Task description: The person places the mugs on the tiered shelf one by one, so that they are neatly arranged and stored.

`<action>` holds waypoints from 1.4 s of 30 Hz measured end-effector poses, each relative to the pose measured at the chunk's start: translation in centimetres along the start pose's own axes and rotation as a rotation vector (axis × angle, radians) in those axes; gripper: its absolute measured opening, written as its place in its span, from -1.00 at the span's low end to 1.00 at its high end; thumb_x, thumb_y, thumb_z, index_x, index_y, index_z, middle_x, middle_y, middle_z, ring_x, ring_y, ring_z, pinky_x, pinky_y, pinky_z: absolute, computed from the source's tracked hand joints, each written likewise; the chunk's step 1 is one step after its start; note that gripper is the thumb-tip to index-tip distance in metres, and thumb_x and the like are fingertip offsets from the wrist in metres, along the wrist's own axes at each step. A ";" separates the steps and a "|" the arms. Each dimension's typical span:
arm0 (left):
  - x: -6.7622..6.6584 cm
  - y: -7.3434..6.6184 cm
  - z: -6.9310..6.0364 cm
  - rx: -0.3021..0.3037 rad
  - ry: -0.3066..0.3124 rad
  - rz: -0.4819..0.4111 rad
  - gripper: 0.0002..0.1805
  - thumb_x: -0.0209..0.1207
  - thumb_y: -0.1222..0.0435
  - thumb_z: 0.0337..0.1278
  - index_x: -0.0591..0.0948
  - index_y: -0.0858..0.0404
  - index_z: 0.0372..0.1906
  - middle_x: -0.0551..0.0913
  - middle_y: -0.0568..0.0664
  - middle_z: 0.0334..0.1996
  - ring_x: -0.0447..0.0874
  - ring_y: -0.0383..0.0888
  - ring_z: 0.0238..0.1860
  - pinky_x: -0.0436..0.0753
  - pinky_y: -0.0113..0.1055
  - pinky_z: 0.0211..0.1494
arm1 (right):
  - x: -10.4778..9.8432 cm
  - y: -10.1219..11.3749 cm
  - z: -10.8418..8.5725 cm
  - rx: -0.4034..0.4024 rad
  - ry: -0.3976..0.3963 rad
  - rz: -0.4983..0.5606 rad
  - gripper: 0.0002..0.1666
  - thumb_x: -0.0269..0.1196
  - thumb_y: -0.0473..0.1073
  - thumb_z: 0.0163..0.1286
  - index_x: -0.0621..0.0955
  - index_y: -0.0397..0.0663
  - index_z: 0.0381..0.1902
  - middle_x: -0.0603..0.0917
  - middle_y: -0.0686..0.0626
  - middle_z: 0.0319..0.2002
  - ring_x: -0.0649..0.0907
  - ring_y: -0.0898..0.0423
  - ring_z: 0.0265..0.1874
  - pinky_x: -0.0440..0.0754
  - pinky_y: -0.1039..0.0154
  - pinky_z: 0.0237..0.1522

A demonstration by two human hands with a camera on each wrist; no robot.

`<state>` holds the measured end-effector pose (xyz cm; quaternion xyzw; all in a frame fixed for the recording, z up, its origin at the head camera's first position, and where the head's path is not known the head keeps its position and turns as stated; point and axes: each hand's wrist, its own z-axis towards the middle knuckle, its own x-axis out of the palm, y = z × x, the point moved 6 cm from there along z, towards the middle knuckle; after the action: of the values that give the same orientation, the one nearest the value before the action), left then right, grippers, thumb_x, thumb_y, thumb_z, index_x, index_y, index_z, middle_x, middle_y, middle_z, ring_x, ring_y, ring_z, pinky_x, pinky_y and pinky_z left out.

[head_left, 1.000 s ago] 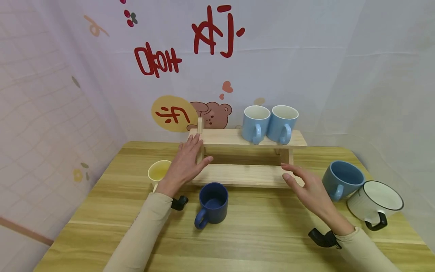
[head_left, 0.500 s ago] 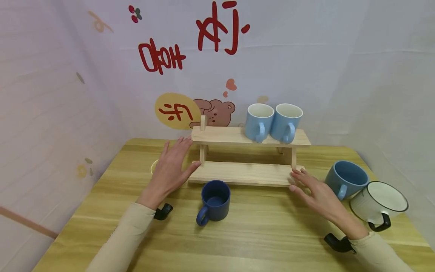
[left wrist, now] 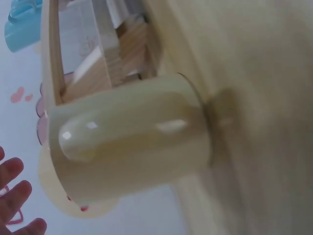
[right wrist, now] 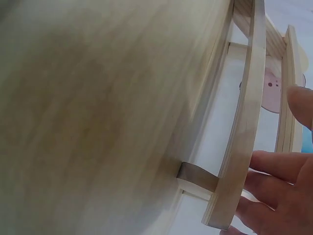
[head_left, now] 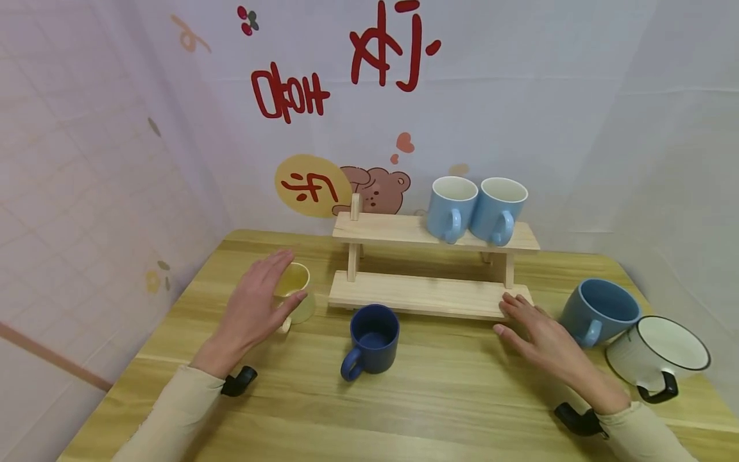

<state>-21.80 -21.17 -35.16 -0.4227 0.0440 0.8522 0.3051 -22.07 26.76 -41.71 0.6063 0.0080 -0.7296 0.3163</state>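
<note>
In the head view, left fingers (head_left: 267, 274) partly hide the yellow mug (head_left: 304, 308).

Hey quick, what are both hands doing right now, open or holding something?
Left hand: open, holding nothing, by the yellow mug.
Right hand: open, fingers at the right end of the lower shelf.

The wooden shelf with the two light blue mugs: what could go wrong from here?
The right hand is at the lower board's right end; a push might shift the shelf and jostle the two light blue mugs standing side by side on top. The left hand is close beside the yellow mug, so a careless move could tip it.
</note>
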 end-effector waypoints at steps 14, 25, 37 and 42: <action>-0.9 3.8 -5.2 -0.304 0.101 -0.193 -0.39 0.22 0.15 0.47 0.40 0.37 0.44 0.49 0.28 0.33 0.43 0.33 0.34 0.42 0.35 0.27 | 0.0 0.1 0.0 0.010 0.037 -0.016 -0.26 0.28 0.07 0.53 0.49 -0.39 0.40 0.37 -0.38 0.47 0.33 -0.45 0.44 0.28 -0.42 0.34; -0.6 5.0 -7.5 -0.466 0.176 -0.463 -0.48 0.05 0.21 0.62 0.39 0.39 0.47 0.61 0.25 0.27 0.56 0.21 0.28 0.47 -0.59 0.24 | -0.1 0.2 0.0 0.010 0.053 -0.014 -0.30 0.22 0.05 0.58 0.47 -0.39 0.41 0.36 -0.38 0.48 0.30 -0.44 0.46 0.25 -0.39 0.38; 2.1 4.8 -8.3 -0.644 0.288 -0.889 -0.36 -0.21 0.08 0.73 0.39 0.62 0.38 0.57 0.44 0.25 0.63 -0.35 0.16 0.49 -0.52 0.27 | -0.1 0.1 -0.2 -0.006 0.060 -0.014 -0.29 0.26 0.05 0.55 0.47 -0.35 0.43 0.36 -0.37 0.48 0.31 -0.43 0.46 0.26 -0.39 0.37; 2.9 4.6 -8.3 -0.692 0.272 -0.999 -0.31 -0.21 0.06 0.73 0.40 0.71 0.31 0.58 0.47 0.21 0.64 -0.38 0.14 0.49 -0.51 0.30 | -0.1 0.1 -0.2 -0.015 0.060 -0.013 -0.29 0.27 0.04 0.54 0.47 -0.34 0.43 0.36 -0.36 0.48 0.31 -0.42 0.46 0.25 -0.36 0.40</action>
<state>-19.91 -26.32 -43.47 -0.5714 -0.3993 0.5099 0.5040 -21.82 26.83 -41.65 0.6256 0.0268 -0.7129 0.3157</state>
